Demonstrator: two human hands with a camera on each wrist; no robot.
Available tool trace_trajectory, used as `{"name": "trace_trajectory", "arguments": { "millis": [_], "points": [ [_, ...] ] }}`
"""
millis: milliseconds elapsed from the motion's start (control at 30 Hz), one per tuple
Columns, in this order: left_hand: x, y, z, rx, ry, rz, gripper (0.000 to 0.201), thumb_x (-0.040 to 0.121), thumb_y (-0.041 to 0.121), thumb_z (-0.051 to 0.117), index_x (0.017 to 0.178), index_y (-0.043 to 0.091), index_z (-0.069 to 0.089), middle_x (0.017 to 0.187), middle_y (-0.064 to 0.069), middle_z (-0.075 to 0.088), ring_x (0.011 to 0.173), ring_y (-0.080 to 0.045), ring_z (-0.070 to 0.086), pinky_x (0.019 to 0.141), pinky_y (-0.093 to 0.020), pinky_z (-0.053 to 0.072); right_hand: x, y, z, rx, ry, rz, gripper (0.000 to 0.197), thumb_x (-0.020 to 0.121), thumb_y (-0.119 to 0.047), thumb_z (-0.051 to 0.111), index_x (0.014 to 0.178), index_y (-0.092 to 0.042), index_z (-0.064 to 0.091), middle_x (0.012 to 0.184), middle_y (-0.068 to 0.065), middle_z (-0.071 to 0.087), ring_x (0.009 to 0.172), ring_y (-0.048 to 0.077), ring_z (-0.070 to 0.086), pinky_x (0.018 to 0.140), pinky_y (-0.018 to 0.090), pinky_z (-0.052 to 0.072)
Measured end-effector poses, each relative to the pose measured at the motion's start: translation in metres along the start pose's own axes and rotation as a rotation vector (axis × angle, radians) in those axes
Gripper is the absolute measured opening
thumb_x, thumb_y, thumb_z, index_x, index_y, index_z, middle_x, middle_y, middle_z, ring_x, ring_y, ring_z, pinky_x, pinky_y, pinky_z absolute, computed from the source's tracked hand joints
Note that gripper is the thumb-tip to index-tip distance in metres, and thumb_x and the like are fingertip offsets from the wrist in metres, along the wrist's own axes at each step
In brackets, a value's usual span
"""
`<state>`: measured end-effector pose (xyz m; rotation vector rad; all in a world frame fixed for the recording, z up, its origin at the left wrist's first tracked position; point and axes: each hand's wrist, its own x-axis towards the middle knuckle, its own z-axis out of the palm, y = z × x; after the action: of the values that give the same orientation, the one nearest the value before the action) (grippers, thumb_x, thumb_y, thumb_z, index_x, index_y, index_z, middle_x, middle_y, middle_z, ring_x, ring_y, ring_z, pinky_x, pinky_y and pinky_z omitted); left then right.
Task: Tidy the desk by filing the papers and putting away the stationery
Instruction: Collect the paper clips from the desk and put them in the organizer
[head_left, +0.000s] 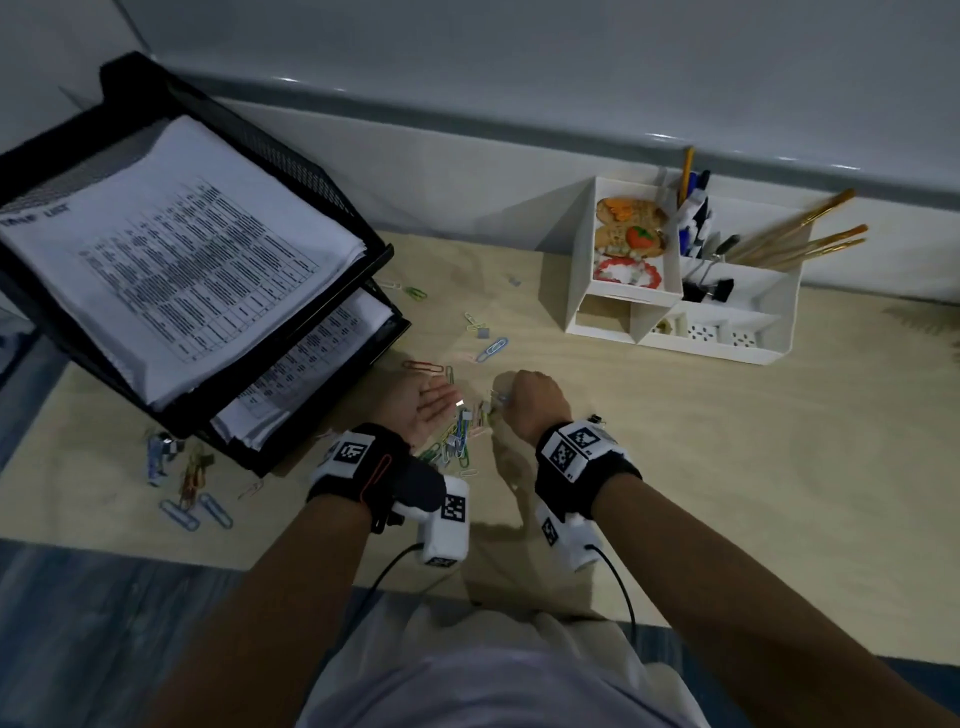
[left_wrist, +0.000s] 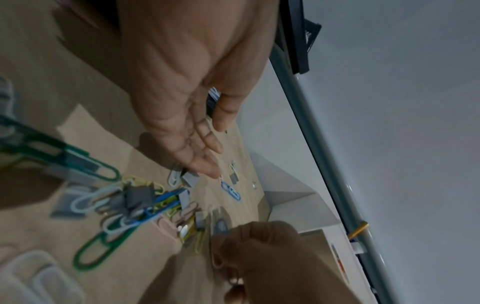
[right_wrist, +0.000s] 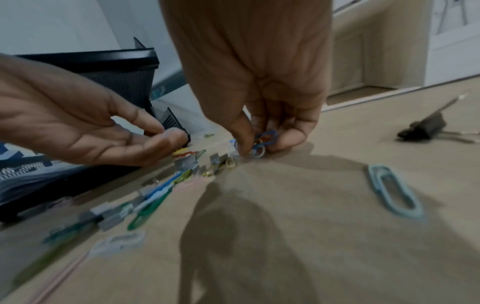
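No text can be read (print on the filed papers (head_left: 176, 249) is blurred).

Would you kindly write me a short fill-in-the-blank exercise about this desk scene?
1. The right hand pinches a few paper ____.
2. The left hand lies palm ____ beside the pile.
3. Printed papers fill the black ____ tray.
4. The paintbrushes stand in the ____ organizer.

Missing words: clips; up; mesh; white

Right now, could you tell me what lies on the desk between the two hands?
A heap of coloured paper clips mixed with small grey staple strips lies between the left hand and the right hand; the head view shows it best.
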<state>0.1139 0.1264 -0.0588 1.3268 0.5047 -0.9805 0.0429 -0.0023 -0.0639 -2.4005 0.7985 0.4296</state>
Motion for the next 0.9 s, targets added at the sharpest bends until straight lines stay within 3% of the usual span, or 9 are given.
{"name": "trace_trajectory", "arguments": {
  "millis": [67, 133, 233, 300, 433, 600, 733, 833, 900],
  "points": [
    [-0.001, 0.000, 0.007, -0.016, -0.029, -0.015, 0.040, 0.101, 0.015, 0.030, 0.132, -0.007, 0.043, 0.132, -0.020, 0.052, 0.128, -0.029, 0.047, 0.104, -0.032, 0.038, -0.003, -0.007, -0.007, 0.105, 0.013, 0.004, 0.021, 0.086, -0.012, 0.054, 0.099, 0.002, 0.062, 0.109, 0.023, 0.063, 0.104, 0.038, 0.058, 0.075, 0.032, 0.042],
    [0.001, 0.001, 0.012, -0.082, -0.057, -0.040, 0.042, 0.102, 0.021, 0.028, 0.128, -0.006, 0.046, 0.135, -0.021, 0.048, 0.127, -0.029, 0.048, 0.107, -0.033, 0.036, -0.006, -0.017, -0.014, 0.242, 0.046, -0.058, 0.015, 0.084, -0.012, 0.061, 0.088, 0.002, 0.066, 0.096, 0.020, 0.068, 0.093, 0.032, 0.061, 0.069, 0.027, 0.040],
    [0.005, 0.005, 0.018, -0.196, -0.112, -0.067, 0.045, 0.103, 0.033, 0.024, 0.095, 0.000, 0.055, 0.101, -0.017, 0.058, 0.088, -0.023, 0.058, 0.093, -0.033, 0.043, -0.007, -0.033, -0.027, 0.418, 0.020, -0.139, 0.021, 0.081, -0.008, 0.066, 0.061, -0.012, 0.061, 0.064, 0.003, 0.059, 0.061, 0.015, 0.054, 0.057, 0.019, 0.041],
    [0.009, 0.010, 0.019, -0.239, -0.136, -0.076, 0.048, 0.102, 0.035, 0.023, 0.080, 0.004, 0.052, 0.070, -0.011, 0.060, 0.061, -0.019, 0.057, 0.066, -0.027, 0.046, 0.004, -0.034, -0.035, 0.485, 0.059, -0.127, 0.034, 0.081, -0.004, 0.064, 0.053, -0.020, 0.053, 0.057, -0.003, 0.054, 0.051, 0.010, 0.050, 0.054, 0.022, 0.045],
    [0.021, 0.034, 0.019, -0.007, -0.056, -0.070, 0.044, 0.101, 0.029, 0.029, 0.059, 0.016, 0.035, 0.029, 0.005, 0.038, 0.020, -0.007, 0.029, 0.031, -0.013, 0.020, 0.041, -0.026, -0.045, 0.245, 0.171, -0.143, 0.015, 0.083, -0.001, 0.054, 0.076, -0.004, 0.068, 0.084, 0.017, 0.068, 0.082, 0.030, 0.062, 0.076, 0.036, 0.049],
    [0.037, 0.064, 0.031, 0.817, 0.093, 0.305, 0.038, 0.092, 0.014, 0.049, 0.059, 0.012, 0.032, 0.056, -0.007, 0.035, 0.056, -0.023, 0.036, 0.055, -0.025, 0.028, 0.065, -0.020, -0.029, -0.194, 0.013, -0.270, 0.029, 0.088, -0.009, 0.048, 0.112, -0.010, 0.065, 0.117, 0.020, 0.055, 0.110, 0.037, 0.052, 0.088, 0.038, 0.044],
    [0.053, 0.079, 0.048, 1.220, 0.135, 0.535, 0.006, 0.090, 0.007, 0.049, 0.091, 0.009, 0.054, 0.103, -0.013, 0.059, 0.088, -0.028, 0.053, 0.072, -0.027, 0.037, 0.065, -0.014, -0.024, -0.239, 0.000, -0.304, 0.026, 0.088, -0.010, 0.046, 0.107, 0.000, 0.061, 0.117, 0.022, 0.054, 0.109, 0.037, 0.049, 0.086, 0.040, 0.042],
    [0.062, 0.079, 0.056, 1.427, 0.090, 0.560, 0.026, 0.094, 0.009, 0.048, 0.120, 0.010, 0.052, 0.125, -0.015, 0.056, 0.105, -0.033, 0.056, 0.074, -0.029, 0.039, 0.067, -0.005, -0.023, -0.180, -0.006, -0.280, 0.016, 0.084, -0.008, 0.049, 0.093, -0.002, 0.061, 0.108, 0.021, 0.055, 0.102, 0.036, 0.050, 0.082, 0.042, 0.044],
    [0.065, 0.075, 0.058, 1.548, 0.084, 0.592, 0.026, 0.094, 0.011, 0.050, 0.120, 0.011, 0.050, 0.126, -0.017, 0.051, 0.106, -0.034, 0.054, 0.075, -0.031, 0.037, 0.067, -0.002, -0.023, -0.129, -0.056, -0.266, 0.006, 0.080, -0.007, 0.054, 0.084, -0.006, 0.059, 0.101, 0.019, 0.059, 0.095, 0.035, 0.054, 0.078, 0.039, 0.043]
  ]
}}
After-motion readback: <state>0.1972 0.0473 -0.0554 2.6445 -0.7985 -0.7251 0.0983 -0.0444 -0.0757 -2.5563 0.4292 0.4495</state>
